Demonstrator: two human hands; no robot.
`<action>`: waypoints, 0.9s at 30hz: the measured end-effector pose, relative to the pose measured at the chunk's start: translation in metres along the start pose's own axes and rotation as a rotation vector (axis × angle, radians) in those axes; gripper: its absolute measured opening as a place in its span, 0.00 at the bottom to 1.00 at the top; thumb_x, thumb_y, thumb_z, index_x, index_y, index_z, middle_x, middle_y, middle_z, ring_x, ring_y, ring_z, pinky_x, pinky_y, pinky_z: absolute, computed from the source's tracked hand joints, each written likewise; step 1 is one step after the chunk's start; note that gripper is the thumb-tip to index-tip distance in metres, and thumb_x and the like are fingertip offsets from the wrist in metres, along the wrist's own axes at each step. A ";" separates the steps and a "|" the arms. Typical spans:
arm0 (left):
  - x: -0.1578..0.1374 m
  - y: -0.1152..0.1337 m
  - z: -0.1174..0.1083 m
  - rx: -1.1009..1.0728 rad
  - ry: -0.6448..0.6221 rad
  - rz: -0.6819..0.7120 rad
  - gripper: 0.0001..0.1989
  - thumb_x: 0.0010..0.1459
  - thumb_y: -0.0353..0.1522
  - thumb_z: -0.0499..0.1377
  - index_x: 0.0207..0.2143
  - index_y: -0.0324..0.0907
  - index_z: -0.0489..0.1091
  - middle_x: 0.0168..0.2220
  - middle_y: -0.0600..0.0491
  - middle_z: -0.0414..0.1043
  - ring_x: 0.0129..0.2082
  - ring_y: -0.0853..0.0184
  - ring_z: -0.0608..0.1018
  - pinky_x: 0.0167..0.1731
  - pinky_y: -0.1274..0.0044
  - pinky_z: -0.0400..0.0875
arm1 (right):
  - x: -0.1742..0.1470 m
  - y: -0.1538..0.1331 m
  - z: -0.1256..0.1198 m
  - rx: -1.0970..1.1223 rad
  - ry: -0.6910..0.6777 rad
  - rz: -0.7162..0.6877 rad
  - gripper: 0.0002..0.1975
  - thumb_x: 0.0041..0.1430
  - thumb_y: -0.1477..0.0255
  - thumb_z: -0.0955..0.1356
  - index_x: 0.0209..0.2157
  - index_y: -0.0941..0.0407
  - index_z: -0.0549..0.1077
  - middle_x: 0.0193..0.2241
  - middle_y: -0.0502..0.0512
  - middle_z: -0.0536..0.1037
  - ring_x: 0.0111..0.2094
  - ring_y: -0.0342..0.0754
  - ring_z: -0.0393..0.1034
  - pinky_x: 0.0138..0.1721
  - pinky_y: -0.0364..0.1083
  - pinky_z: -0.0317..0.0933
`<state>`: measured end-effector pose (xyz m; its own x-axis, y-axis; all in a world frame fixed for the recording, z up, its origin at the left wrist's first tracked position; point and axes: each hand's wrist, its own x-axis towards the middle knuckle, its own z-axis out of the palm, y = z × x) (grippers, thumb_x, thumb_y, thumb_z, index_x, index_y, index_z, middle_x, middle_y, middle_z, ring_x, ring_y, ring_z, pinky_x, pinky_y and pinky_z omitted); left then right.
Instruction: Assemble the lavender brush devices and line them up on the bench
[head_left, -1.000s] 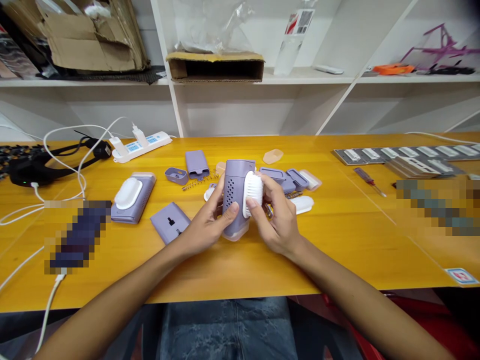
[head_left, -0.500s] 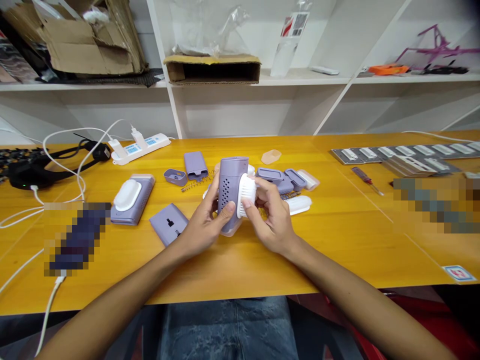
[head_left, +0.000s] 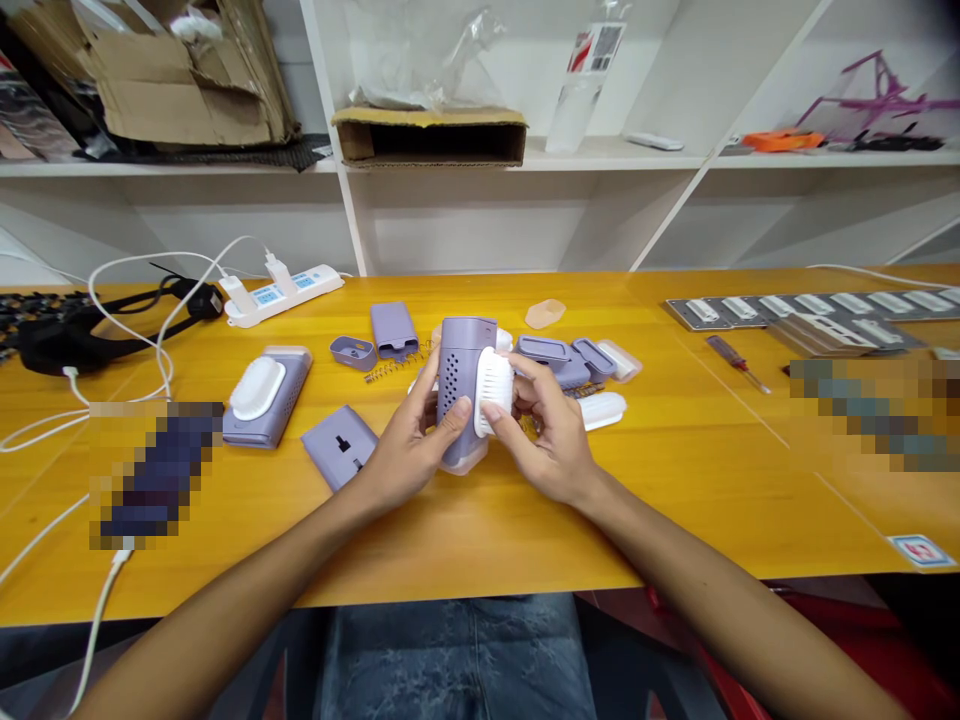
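Note:
My left hand [head_left: 409,450] grips an upright lavender device housing [head_left: 459,385] with a perforated side, its base just above the yellow table [head_left: 480,530]. My right hand [head_left: 551,435] holds a white oval brush pad [head_left: 493,390] pressed against the housing's right face. Loose lavender parts lie behind: a small tray [head_left: 352,351], a flat cover [head_left: 394,328], lids [head_left: 559,352], a spring [head_left: 390,366] and a white oval pad [head_left: 604,409].
An assembled lavender unit with a white pad [head_left: 264,395] and a lavender plate [head_left: 339,443] lie left of my hands. A power strip [head_left: 281,290] with white cables sits far left. A screwdriver [head_left: 736,362] and metal trays [head_left: 810,310] lie right. Shelves stand behind.
The housing and both hands have shifted slightly left and a little lower than a second ago; the grip on the housing and brush pad is unchanged.

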<state>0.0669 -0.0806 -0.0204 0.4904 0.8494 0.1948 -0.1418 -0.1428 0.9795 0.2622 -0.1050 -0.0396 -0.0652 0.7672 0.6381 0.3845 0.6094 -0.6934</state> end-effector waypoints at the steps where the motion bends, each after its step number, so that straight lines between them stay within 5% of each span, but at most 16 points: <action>1: 0.000 0.000 0.000 -0.003 0.003 0.004 0.44 0.73 0.45 0.62 0.81 0.54 0.42 0.79 0.44 0.56 0.72 0.48 0.70 0.68 0.58 0.70 | 0.000 0.000 0.000 -0.003 -0.004 0.003 0.25 0.73 0.68 0.70 0.66 0.51 0.63 0.33 0.50 0.80 0.28 0.47 0.72 0.26 0.47 0.65; 7: 0.001 -0.003 0.000 -0.010 0.019 0.027 0.43 0.72 0.45 0.63 0.81 0.55 0.45 0.80 0.48 0.52 0.79 0.45 0.57 0.71 0.56 0.67 | 0.000 -0.001 -0.001 0.012 -0.015 0.033 0.26 0.72 0.67 0.71 0.67 0.51 0.63 0.33 0.50 0.80 0.28 0.48 0.72 0.27 0.48 0.66; 13: 0.001 -0.004 0.000 -0.006 0.000 0.044 0.41 0.73 0.44 0.62 0.80 0.54 0.48 0.78 0.46 0.58 0.72 0.48 0.70 0.71 0.54 0.66 | -0.002 -0.001 0.001 0.107 -0.017 0.085 0.27 0.72 0.67 0.71 0.67 0.49 0.60 0.30 0.48 0.76 0.30 0.50 0.73 0.30 0.51 0.69; 21: 0.000 -0.002 -0.001 0.018 -0.005 0.048 0.37 0.73 0.44 0.62 0.78 0.54 0.53 0.78 0.47 0.57 0.74 0.49 0.67 0.73 0.57 0.64 | 0.000 -0.003 -0.002 0.107 -0.012 0.068 0.36 0.72 0.68 0.72 0.73 0.46 0.55 0.28 0.48 0.76 0.27 0.51 0.73 0.28 0.52 0.69; 27: 0.000 0.001 -0.001 0.042 -0.011 0.048 0.37 0.73 0.44 0.62 0.78 0.54 0.54 0.77 0.46 0.59 0.71 0.50 0.71 0.71 0.57 0.66 | 0.001 -0.003 -0.005 0.034 -0.018 0.017 0.30 0.71 0.70 0.72 0.70 0.47 0.63 0.29 0.48 0.77 0.25 0.47 0.68 0.24 0.49 0.64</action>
<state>0.0655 -0.0804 -0.0196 0.4938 0.8354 0.2415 -0.1290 -0.2043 0.9704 0.2653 -0.1070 -0.0356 -0.0751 0.7808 0.6202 0.3543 0.6023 -0.7153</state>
